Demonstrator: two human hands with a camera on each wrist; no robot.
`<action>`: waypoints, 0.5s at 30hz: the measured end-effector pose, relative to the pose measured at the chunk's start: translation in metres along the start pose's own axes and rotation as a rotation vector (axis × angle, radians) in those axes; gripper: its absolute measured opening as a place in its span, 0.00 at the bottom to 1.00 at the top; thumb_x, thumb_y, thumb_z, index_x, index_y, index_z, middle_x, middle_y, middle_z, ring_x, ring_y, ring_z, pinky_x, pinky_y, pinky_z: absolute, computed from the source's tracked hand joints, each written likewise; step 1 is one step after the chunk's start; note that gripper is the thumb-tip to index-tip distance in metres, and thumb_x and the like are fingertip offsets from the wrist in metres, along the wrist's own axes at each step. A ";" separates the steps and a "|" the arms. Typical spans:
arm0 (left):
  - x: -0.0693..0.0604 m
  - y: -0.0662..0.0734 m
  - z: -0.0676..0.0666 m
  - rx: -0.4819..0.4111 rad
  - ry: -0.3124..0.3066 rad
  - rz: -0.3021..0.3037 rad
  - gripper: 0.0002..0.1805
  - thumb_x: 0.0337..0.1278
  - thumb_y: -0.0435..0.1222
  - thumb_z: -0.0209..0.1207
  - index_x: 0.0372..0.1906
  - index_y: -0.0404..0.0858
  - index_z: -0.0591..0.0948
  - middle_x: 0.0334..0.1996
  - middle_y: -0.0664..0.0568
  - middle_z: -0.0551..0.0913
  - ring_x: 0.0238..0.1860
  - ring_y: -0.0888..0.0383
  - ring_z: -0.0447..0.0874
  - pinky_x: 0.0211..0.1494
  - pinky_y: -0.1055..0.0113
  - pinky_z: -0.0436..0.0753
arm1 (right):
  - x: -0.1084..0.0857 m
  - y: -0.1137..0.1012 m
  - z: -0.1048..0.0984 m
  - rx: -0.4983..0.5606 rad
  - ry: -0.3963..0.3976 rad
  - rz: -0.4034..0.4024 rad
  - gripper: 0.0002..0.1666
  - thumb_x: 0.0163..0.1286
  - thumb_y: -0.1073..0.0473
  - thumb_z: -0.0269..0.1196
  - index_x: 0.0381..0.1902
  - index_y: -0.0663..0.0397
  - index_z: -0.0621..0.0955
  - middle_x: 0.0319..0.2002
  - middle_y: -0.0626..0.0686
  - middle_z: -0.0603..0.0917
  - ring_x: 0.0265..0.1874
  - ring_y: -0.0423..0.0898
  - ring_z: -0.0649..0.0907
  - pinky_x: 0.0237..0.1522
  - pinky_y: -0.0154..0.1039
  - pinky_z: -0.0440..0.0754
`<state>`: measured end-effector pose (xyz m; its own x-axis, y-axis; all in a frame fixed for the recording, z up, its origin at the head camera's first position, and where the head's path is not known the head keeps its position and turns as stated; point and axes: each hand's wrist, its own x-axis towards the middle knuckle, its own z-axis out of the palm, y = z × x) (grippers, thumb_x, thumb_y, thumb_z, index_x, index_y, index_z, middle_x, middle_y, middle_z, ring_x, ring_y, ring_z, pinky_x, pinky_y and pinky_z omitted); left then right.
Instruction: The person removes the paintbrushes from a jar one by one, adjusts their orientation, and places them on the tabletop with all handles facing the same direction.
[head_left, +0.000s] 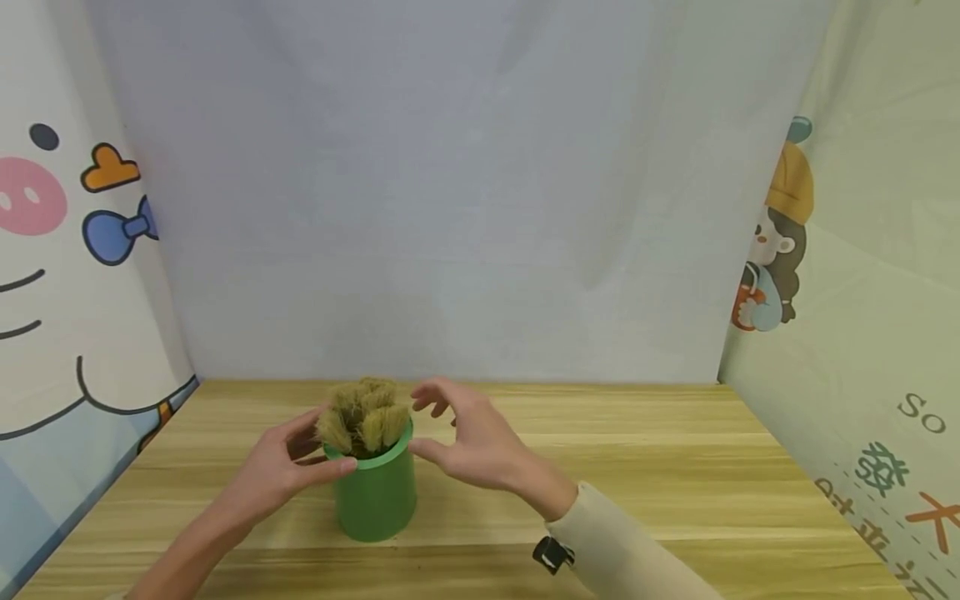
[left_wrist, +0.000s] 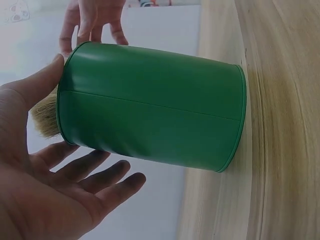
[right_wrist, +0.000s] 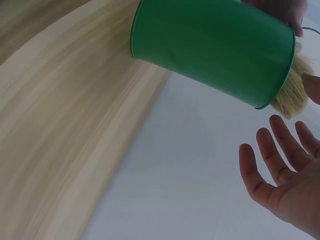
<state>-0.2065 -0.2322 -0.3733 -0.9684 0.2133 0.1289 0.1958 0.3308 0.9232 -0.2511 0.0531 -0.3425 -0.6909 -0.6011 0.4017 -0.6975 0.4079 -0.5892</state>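
Note:
A green cylindrical bucket [head_left: 377, 500] stands upright on the wooden table, with several straw-coloured bristly tufts [head_left: 363, 414] sticking out of its top; what lies below the rim is hidden. At its left side is my left hand [head_left: 281, 462], thumb touching the near rim and the other fingers reaching behind. In the left wrist view, the fingers [left_wrist: 120, 192] of that hand are spread and fairly straight along the bucket's side. My right hand [head_left: 480, 442] is just right of the rim, its fingers loosely bent and holding nothing. The right wrist view shows its fingertips apart from the bucket [right_wrist: 215, 47].
The light wooden tabletop [head_left: 637, 467] reaches back to a pale cloth backdrop [head_left: 450, 192]. Printed cartoon curtains hang at the left [head_left: 67, 317] and right [head_left: 862, 275]. A small black device [head_left: 553, 553] is on my right sleeve [head_left: 622, 542].

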 end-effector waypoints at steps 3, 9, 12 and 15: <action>0.000 -0.002 -0.001 -0.026 -0.008 -0.016 0.47 0.68 0.40 0.70 0.84 0.34 0.58 0.75 0.30 0.67 0.71 0.30 0.71 0.64 0.45 0.81 | 0.006 -0.002 0.005 0.010 0.003 -0.008 0.28 0.72 0.57 0.72 0.67 0.50 0.77 0.55 0.48 0.84 0.49 0.43 0.80 0.47 0.43 0.81; 0.000 -0.004 -0.003 -0.025 -0.023 -0.051 0.49 0.68 0.40 0.70 0.83 0.30 0.55 0.76 0.27 0.64 0.71 0.28 0.69 0.63 0.44 0.82 | 0.014 -0.003 0.014 0.058 0.011 -0.020 0.24 0.72 0.58 0.72 0.62 0.49 0.78 0.53 0.48 0.83 0.46 0.43 0.81 0.46 0.40 0.80; 0.000 -0.004 -0.003 -0.015 -0.022 -0.070 0.51 0.67 0.40 0.71 0.83 0.28 0.54 0.76 0.26 0.63 0.71 0.27 0.69 0.63 0.43 0.82 | 0.017 -0.003 0.020 0.082 0.018 -0.033 0.23 0.71 0.59 0.73 0.59 0.48 0.77 0.50 0.47 0.83 0.44 0.44 0.82 0.43 0.38 0.79; 0.000 -0.004 -0.004 -0.001 -0.023 -0.089 0.53 0.67 0.42 0.71 0.83 0.27 0.52 0.77 0.25 0.60 0.71 0.26 0.68 0.63 0.42 0.81 | 0.018 -0.003 0.025 0.100 0.026 -0.052 0.23 0.69 0.60 0.74 0.58 0.48 0.77 0.45 0.46 0.84 0.40 0.43 0.80 0.38 0.36 0.78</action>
<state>-0.2077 -0.2375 -0.3753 -0.9782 0.2040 0.0379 0.1088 0.3489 0.9308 -0.2563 0.0238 -0.3509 -0.6598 -0.6013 0.4507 -0.7111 0.3056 -0.6333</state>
